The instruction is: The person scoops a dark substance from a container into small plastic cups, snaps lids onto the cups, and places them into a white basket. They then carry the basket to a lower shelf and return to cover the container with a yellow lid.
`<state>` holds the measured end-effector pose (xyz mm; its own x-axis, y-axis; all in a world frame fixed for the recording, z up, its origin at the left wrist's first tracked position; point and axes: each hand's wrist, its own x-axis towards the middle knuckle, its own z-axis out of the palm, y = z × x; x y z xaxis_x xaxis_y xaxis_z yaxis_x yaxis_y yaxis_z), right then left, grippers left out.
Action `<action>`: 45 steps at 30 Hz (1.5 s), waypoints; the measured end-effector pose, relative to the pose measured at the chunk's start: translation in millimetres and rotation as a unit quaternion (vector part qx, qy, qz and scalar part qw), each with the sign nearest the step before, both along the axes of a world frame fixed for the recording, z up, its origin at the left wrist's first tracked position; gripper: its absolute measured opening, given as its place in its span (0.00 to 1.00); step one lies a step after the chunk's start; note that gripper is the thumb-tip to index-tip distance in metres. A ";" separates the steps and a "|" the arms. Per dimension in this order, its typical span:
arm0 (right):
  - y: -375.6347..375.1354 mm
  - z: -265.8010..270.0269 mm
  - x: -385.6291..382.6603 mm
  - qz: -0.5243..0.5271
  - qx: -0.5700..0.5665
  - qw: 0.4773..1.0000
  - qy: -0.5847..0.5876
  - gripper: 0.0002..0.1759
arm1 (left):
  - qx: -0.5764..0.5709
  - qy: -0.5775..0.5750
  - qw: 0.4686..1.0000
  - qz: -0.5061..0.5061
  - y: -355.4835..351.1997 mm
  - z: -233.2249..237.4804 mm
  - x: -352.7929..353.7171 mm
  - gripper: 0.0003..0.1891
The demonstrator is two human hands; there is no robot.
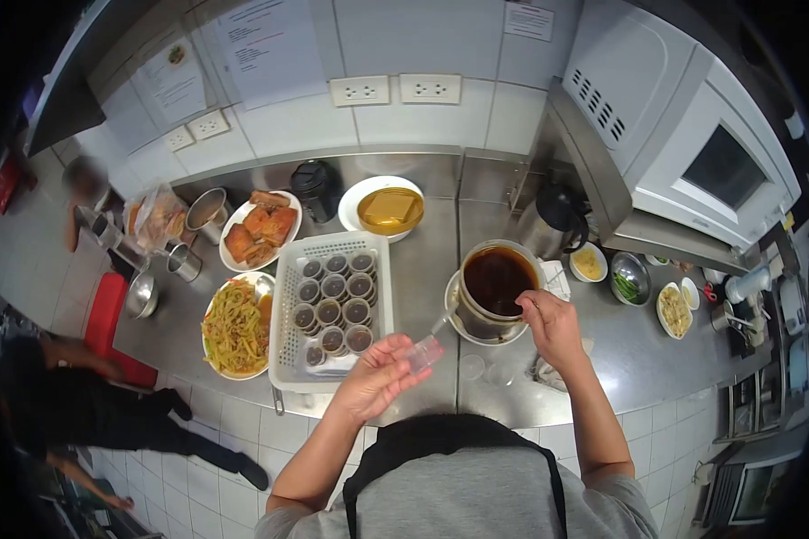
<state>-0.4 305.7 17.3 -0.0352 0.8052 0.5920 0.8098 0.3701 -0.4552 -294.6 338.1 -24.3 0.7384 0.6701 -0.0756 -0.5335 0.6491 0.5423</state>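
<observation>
My left hand (377,375) holds a small clear plastic cup (423,354) between thumb and fingers, just left of a steel pot. My right hand (551,325) is pinched at the right rim of the pot (487,316), closed on something I cannot make out. Dark brown liquid (497,278) fills much of the pot, which stands in a white dish (454,301). To the left, a white perforated basket (382,296) holds several small lidded cups of dark liquid (333,287). Clear lids (472,366) lie on the steel counter near the pot.
Left of the basket are a plate of shredded vegetables (235,328) and a plate of browned meat (262,230). Behind stand a black tumbler (314,188) and a steel jug (548,220). A microwave (692,135) is at the upper right. A person in dark clothes (108,413) is at far left.
</observation>
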 end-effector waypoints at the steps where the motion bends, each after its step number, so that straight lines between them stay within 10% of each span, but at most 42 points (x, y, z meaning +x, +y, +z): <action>1: -2.7 1.9 -1.2 -0.007 -0.055 0.994 0.093 0.07 | 0.030 0.015 0.999 0.015 3.5 4.1 1.2 0.14; 9: -3.1 -20.1 25.2 -0.019 -0.089 0.856 0.510 0.15 | 0.236 0.076 0.963 0.103 48.0 40.2 42.7 0.22; 26: -6.8 -4.9 38.5 -0.054 -0.041 0.896 0.439 0.16 | 0.613 0.392 0.643 0.237 83.4 39.7 96.9 0.35; 45: 0.6 33.4 49.5 -0.024 0.013 0.836 0.548 0.13 | 0.617 0.388 0.648 0.221 85.5 29.6 108.6 0.50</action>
<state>49.1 306.3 50.7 0.5711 0.7768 0.2655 -0.0741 0.3708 -0.9257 -186.0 423.6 5.2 0.5148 0.7064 0.4858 0.2239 -0.6577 0.7192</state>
